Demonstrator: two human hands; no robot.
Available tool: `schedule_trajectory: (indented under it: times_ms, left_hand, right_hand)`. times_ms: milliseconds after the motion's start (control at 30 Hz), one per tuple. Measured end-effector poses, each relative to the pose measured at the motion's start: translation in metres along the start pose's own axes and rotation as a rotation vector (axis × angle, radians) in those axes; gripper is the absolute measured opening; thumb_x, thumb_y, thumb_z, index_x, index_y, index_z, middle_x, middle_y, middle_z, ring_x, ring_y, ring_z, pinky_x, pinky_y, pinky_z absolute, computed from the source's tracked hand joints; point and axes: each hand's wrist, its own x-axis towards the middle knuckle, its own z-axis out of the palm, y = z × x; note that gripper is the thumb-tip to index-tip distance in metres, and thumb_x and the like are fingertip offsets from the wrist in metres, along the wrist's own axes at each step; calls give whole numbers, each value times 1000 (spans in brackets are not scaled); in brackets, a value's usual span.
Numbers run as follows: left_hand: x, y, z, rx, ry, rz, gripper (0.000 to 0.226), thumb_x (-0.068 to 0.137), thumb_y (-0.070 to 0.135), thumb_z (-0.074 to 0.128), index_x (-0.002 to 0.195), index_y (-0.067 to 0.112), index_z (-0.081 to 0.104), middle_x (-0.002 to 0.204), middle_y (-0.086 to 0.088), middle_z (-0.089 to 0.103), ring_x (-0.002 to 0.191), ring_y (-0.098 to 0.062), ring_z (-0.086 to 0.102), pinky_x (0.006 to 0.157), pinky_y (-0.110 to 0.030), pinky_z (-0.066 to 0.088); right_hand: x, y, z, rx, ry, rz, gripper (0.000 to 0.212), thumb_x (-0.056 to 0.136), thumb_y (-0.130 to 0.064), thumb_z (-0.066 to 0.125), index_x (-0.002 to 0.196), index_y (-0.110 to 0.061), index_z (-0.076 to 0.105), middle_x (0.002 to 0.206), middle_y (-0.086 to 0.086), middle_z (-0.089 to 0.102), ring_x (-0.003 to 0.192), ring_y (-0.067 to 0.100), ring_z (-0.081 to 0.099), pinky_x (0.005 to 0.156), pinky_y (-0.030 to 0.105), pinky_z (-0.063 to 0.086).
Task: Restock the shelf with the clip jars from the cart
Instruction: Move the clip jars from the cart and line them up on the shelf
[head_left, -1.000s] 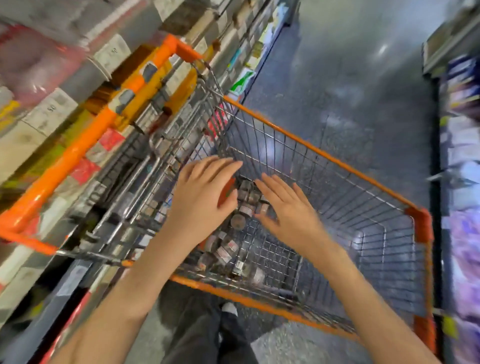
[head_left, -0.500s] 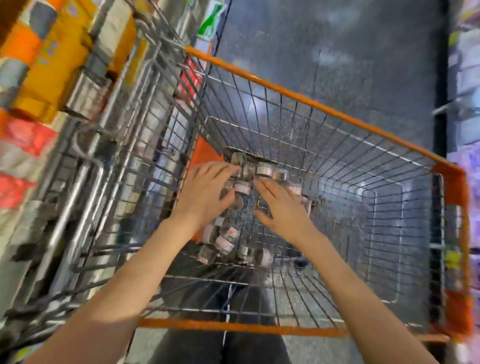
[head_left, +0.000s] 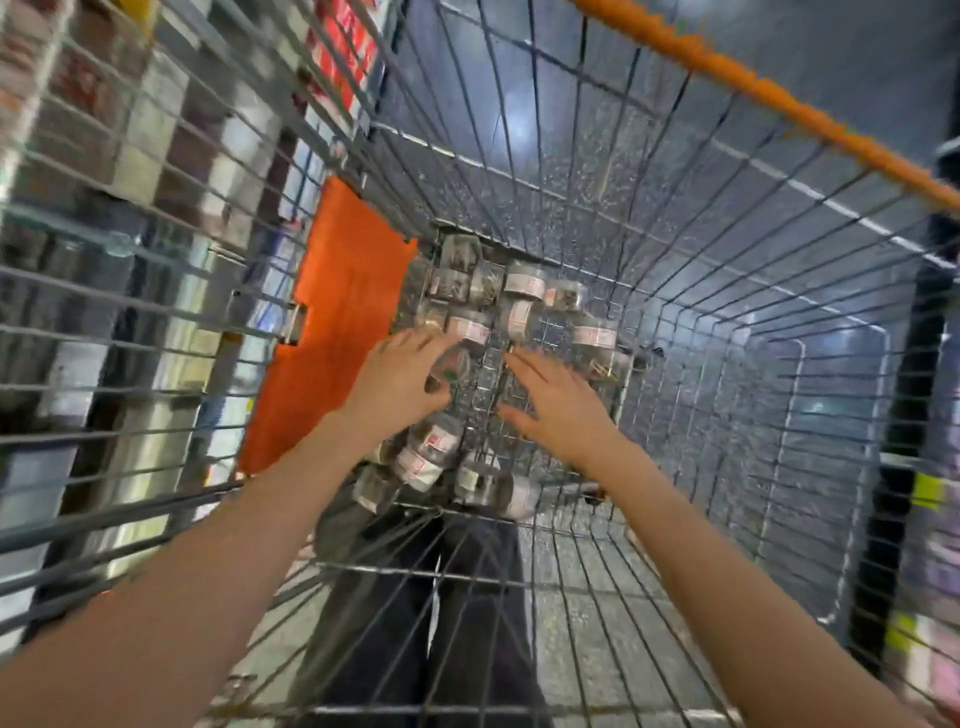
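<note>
Head view: clip jars (head_left: 470, 328) lie sideways, variously pointed.

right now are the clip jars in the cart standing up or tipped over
Mostly tipped: the clip jars lie jumbled on their sides on the cart floor, labels facing various ways. Blur hides whether any stand upright.

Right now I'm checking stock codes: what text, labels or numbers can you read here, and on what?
None can be read.
Clip jars: white labels with red print, blurred.
Red sign beyond the cart's left wall: blurred.
Shelf goods at right: smeared by motion.
</note>
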Motion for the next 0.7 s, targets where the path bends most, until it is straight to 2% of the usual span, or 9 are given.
schedule_trajectory:
  times_ms: [167,333,467,600,700]
  left_hand:
    - [22,-14,29,-20,-47,-17,67,86,28,63,145,24,31,149,1,34,137,-18,28,113,-37,19]
    - [35,-28,56,-121,1,-78,66,85,25,66,143,19,36,143,-3,41,131,-23,36,108,-35,28]
    - [39,-40,74,-211,18,-142,69,81,19,71,142,14,37,143,-8,39,130,-26,35,109,-38,31]
    - [47,-42,82,-296,31,-199,74,81,15,71,143,9,32,142,-10,37,131,-27,34,110,-38,29]
    - [55,-43,87,-308,3,-238,76,80,17,73,144,10,31,142,-9,36,131,-26,34,110,-38,30]
  right_hand:
    - [26,19,19,7,-14,-7,67,96,-42,45,151,-23,11,158,-2,11,144,17,13,117,41,15]
    - [54,27,30,77,-34,3,68,96,-37,48,151,-23,11,157,0,15,142,22,21,114,44,25]
    - [77,27,36,128,-45,32,68,95,-34,51,150,-22,13,157,0,14,141,25,25,110,46,32]
    - [90,27,38,163,-12,1,68,94,-29,53,150,-22,16,157,0,16,134,26,36,104,45,40]
    - [97,28,37,174,1,-3,69,94,-30,53,150,-23,13,157,-1,16,120,25,51,92,43,48]
